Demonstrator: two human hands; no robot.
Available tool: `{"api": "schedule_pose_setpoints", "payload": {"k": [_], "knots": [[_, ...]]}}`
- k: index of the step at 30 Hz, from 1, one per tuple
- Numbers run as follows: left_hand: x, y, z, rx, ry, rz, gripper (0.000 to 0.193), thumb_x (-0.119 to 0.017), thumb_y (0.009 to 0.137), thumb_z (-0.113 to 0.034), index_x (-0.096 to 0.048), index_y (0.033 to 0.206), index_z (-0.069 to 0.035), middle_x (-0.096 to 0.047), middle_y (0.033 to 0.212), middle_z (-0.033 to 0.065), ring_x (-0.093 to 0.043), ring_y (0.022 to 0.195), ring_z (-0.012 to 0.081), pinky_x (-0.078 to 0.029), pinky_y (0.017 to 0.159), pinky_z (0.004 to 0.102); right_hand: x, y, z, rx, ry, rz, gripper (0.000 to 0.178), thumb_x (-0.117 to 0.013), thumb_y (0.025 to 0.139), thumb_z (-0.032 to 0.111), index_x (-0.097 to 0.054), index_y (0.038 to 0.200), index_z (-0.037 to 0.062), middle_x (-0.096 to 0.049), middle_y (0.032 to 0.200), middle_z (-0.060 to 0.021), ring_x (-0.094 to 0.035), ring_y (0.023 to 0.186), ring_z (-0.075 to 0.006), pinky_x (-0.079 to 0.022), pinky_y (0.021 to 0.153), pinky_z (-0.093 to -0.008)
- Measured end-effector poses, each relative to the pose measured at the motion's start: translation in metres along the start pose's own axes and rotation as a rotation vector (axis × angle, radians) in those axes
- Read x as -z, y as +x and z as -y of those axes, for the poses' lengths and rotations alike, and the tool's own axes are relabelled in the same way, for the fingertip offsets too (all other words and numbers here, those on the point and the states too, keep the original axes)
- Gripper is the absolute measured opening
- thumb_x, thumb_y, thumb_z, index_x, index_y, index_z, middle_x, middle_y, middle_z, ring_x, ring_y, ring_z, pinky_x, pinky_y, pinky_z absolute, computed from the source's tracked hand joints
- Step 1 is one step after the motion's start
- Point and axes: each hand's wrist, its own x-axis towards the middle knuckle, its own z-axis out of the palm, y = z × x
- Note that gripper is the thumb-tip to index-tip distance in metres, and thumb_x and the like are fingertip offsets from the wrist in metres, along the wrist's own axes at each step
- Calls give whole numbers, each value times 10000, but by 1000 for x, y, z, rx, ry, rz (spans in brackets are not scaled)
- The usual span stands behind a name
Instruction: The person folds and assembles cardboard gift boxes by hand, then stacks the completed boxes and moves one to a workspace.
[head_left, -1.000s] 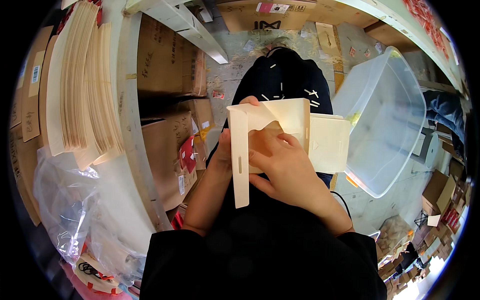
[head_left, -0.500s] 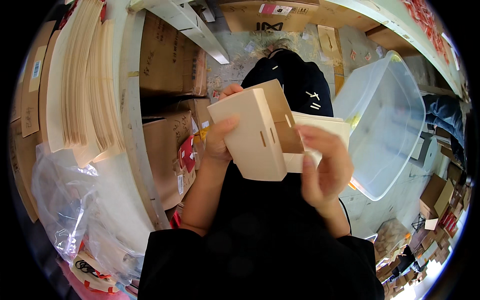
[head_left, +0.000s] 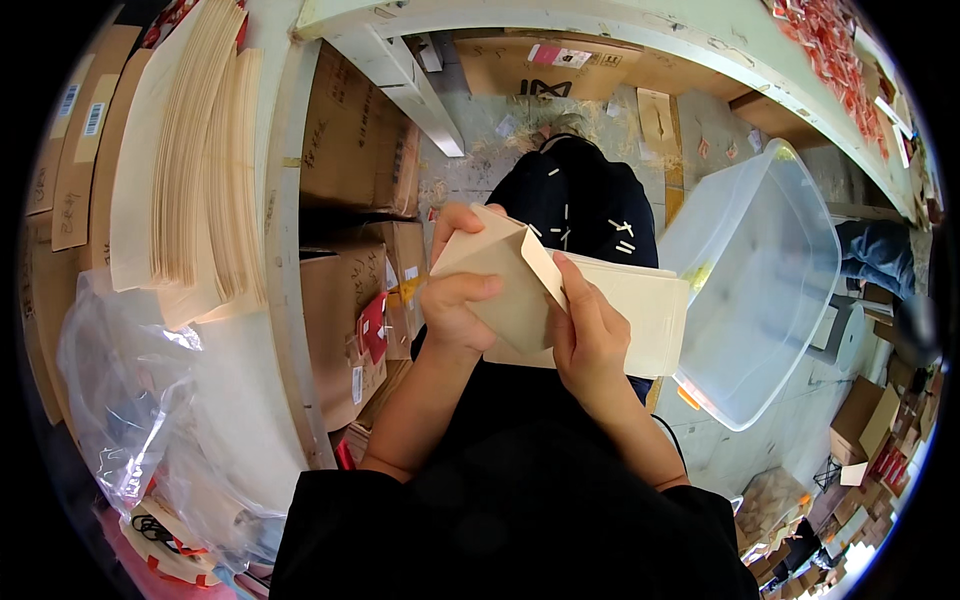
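Observation:
A small beige card box (head_left: 505, 262), partly folded, is in both hands over my lap. My left hand (head_left: 458, 308) grips its left side, thumb across the face and the other fingers behind. On the opposite side, my right hand (head_left: 596, 335) pinches a narrow upright flap between thumb and fingers. Beneath the box, several flat beige card sheets (head_left: 650, 312) lie on my lap and stick out to the right. Small pale paper scraps (head_left: 622, 238) are scattered on my dark trousers.
A tall stack of beige card sheets (head_left: 205, 170) and clear plastic bags (head_left: 130, 380) cover the table at left. A clear plastic bin (head_left: 770, 290) stands tilted at right. Brown cartons (head_left: 350, 130) sit under the left table; a white table leg (head_left: 425, 100) stands ahead.
The box has turned and closed up; its slotted side no longer faces me. My right hand has moved left and now grips the flap. The view has shifted slightly.

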Motion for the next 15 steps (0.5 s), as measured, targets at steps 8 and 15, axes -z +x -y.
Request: {"api": "schedule_pose_setpoints", "payload": {"k": [8, 15], "knots": [[-8, 0, 1, -63, 37, -110, 455, -496, 548, -9, -399, 971, -145, -441, 995, 108, -462, 979, 260, -434, 850, 397, -9, -8, -2, -581, 1303, -65, 464, -536, 837, 289, -489, 1131, -67, -496, 1166, -197, -455, 1105, -260, -332, 948, -351], [1, 8, -10, -23, 73, 120, 317, -559, 722, -88, -401, 995, -105, -451, 1072, 72, -444, 1081, 244, -393, 912, 400, -7, -5, -12, -466, 861, -239, 299, -587, 818, 211, -550, 970, -44, -596, 911, -112, -556, 817, -162, -439, 787, -295]]}}
